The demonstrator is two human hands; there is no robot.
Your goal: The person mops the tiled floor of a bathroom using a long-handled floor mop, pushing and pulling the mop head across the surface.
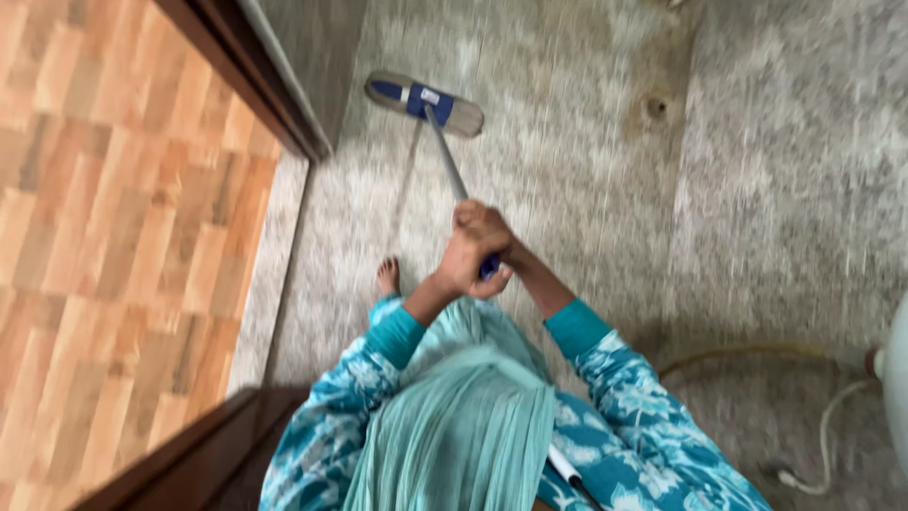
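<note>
Both my hands are closed around the grey handle (448,159) of a flat mop. My left hand (465,267) grips lower down, over a blue section of the handle. Just above it and touching it, my right hand (480,223) holds the same handle. The mop head (426,102), blue with a grey-beige pad, rests on the speckled grey floor (567,189) ahead of me. The handle's white lower end (566,467) shows beside my teal patterned clothing.
A dark door frame (255,85) runs diagonally at left, with wood-pattern flooring (104,237) beyond it. My bare foot (388,276) stands near the threshold. A floor drain (654,107) lies ahead right. A yellowish hose (747,352), a white cord (825,435) and a white appliance (899,378) sit at right.
</note>
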